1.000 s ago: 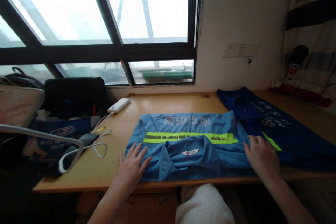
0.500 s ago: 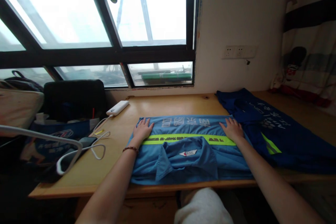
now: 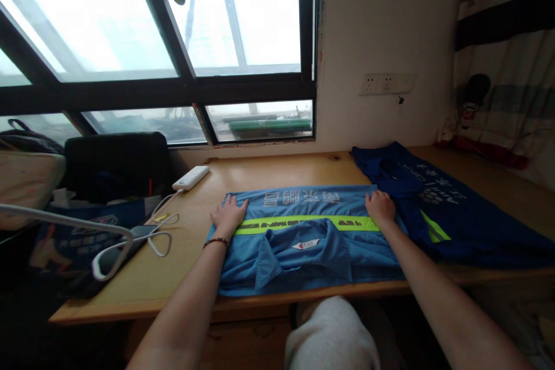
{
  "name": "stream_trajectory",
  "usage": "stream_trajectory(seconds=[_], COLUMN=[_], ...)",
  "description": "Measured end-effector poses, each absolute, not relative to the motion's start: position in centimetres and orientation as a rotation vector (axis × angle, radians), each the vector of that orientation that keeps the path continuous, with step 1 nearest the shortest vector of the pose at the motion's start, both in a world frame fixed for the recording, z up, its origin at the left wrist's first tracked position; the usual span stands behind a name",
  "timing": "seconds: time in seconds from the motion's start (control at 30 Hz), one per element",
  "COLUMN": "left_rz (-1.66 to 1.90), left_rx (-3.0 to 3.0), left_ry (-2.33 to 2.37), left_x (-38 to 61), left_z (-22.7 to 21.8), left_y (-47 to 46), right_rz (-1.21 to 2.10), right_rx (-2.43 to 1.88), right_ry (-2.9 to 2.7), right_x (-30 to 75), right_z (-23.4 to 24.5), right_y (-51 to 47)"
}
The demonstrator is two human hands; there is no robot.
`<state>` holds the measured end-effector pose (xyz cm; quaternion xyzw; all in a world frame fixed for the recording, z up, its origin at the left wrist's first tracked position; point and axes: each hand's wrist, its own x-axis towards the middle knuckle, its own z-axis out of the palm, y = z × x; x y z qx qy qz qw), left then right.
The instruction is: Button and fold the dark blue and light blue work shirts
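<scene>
Against the frame half a second earlier, both hands sit at nearly the same places on the light blue shirt (image 3: 303, 237), each drawn slightly inward; a full second earlier they lay at its near corners. The left hand (image 3: 228, 215) lies flat with fingers spread on the far left edge; the right hand (image 3: 380, 208) rests palm down, fingers loosely together, on the far right edge. The shirt lies folded, collar toward the person, at the front of the wooden desk (image 3: 277, 170) beneath a large window (image 3: 151, 29). A dark blue garment (image 3: 455, 219) lies just right of it. At left, a blue bag (image 3: 82, 231) holds unclear contents; a white power bank (image 3: 191, 177) rests nearby.
</scene>
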<state>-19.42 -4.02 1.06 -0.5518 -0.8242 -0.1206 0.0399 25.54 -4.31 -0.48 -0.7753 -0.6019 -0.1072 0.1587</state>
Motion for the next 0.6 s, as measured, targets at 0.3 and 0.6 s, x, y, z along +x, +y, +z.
stream_trajectory(seconds=[0.3, 0.6], left_rz=[-0.541, -0.432], left_rx=[-1.914, -2.425], left_ry=[-2.035, -1.598], left_x=[-17.2, -12.3], left_z=[4.1, 2.1], left_y=[-10.0, -22.6], right_rz=[-0.224, -0.071], right_rx=[-2.218, -1.907], right_ry=[-1.886, -1.760], right_x=[26.0, 30.6], right_z=[-0.4, -3.4], right_y=[-9.5, -18.9])
